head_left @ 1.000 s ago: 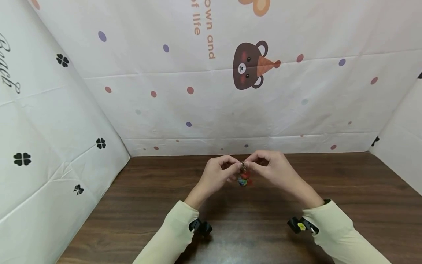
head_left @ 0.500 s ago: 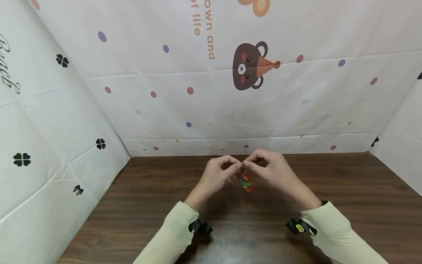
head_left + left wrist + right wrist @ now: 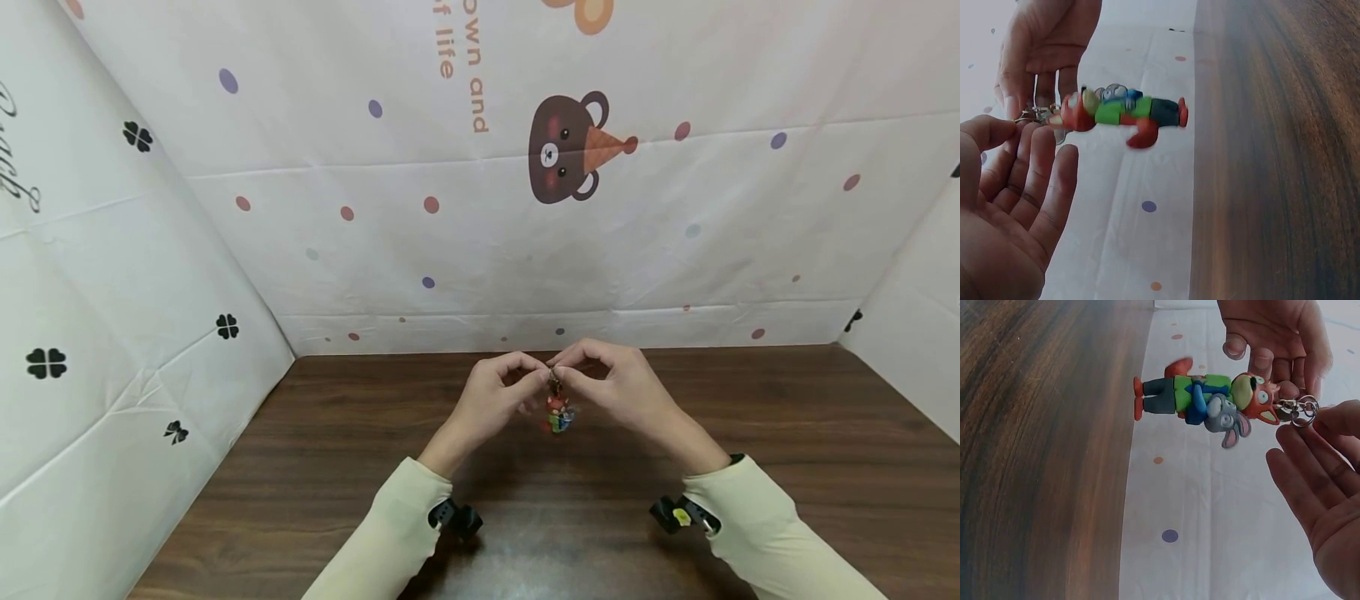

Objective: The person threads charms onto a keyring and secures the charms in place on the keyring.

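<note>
A keychain hangs by its metal ring above the table, between the two hands. Its figure is an orange fox in a green top and dark trousers, with a grey rabbit at its front. My left hand pinches the ring from the left between thumb and index finger. From the other side, my right hand pinches the same ring. In the left wrist view the figure shows from its side, and fingertips hide part of the ring.
Below the hands spreads a dark brown wooden table. A white cloth with dots and a bear print stands behind it, and another white cloth lines the left side. Each wrist wears a small black camera.
The dangling figure has swung and turned about the ring, and its fox face and rabbit now show more toward the head view. Both hands stay almost still, pinching the ring.
</note>
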The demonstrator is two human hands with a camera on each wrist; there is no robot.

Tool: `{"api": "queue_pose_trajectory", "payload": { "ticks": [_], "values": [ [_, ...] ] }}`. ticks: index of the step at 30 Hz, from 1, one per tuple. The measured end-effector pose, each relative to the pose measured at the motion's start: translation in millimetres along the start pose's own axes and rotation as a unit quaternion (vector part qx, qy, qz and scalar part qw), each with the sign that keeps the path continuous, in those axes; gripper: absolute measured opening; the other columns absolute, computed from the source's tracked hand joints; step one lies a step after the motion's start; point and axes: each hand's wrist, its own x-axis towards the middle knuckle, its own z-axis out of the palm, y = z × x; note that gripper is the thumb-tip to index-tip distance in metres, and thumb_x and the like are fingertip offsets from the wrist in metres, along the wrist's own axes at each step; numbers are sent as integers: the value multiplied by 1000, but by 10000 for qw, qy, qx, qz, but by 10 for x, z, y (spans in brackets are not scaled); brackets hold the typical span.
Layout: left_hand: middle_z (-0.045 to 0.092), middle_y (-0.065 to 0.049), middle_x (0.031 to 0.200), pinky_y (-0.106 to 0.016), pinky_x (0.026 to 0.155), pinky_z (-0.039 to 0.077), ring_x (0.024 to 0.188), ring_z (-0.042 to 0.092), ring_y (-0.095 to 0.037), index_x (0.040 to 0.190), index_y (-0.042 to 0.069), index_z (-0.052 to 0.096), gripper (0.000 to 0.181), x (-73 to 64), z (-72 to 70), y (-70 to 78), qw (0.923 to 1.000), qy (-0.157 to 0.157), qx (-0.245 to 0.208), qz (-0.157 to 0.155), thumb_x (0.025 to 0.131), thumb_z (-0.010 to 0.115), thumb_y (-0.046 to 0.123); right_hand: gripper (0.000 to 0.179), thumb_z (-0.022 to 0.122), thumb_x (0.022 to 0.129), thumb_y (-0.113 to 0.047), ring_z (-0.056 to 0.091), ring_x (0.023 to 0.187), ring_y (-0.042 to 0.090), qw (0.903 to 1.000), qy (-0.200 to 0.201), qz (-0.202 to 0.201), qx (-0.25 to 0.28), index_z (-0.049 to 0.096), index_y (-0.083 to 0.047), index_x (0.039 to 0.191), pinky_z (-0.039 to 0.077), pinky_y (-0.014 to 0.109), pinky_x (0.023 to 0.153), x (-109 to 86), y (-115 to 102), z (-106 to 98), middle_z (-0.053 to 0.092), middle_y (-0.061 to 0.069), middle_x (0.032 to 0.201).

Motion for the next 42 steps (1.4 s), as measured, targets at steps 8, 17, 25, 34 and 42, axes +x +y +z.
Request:
{"api": "queue_pose_trajectory", "payload": {
  "ticks": [8, 17, 25, 34, 42],
  "values": [
    [75, -15, 94, -40, 66, 62, 72, 71, -30, 110, 6, 79, 14, -8, 8, 6, 9998, 136, 78, 93, 104, 72, 17, 9, 74, 101, -6, 74, 80, 20, 9999, 103, 61, -81, 78, -15, 101, 61, 31, 68, -10, 0, 9, 76, -4, 99],
    [76, 1, 92, -25, 59, 52, 67, 65, -15, 102, 8, 81, 5, 4, 25, -2, 9882, 537, 1029, 1000, 99, 78, 11, 6, 76, 100, -10, 74, 79, 26, 9996, 151, 52, -244, 80, -15, 101, 59, 29, 67, -13, 9, -8, 76, -6, 94],
    [75, 1, 90, -21, 63, 55, 69, 63, -2, 100, 8, 82, 4, 9, -2, -33, 9679, 649, 1674, 1758, 98, 80, 10, 8, 78, 99, -11, 73, 79, 21, 9986, -54, -28, -525, 80, -19, 101, 60, 33, 68, -19, 9, -53, 76, -6, 94],
    [74, 3, 85, -19, 63, 55, 67, 63, -1, 96, 10, 83, 4, 19, -6, -53, 9479, 704, 2123, 2269, 97, 80, 11, 11, 79, 97, -5, 71, 82, 10, 9962, -376, -56, -787, 75, -15, 97, 60, 32, 72, -15, -29, -74, 76, -2, 92],
    [74, 4, 86, -23, 60, 55, 66, 60, 0, 95, 11, 83, 5, 6, -8, -47, 9458, 614, 2200, 2308, 98, 79, 12, 10, 79, 97, -7, 69, 81, 9, 9938, -647, 191, -882, 74, -16, 96, 58, 29, 71, -7, -44, -110, 75, -3, 91]
  ]
}}
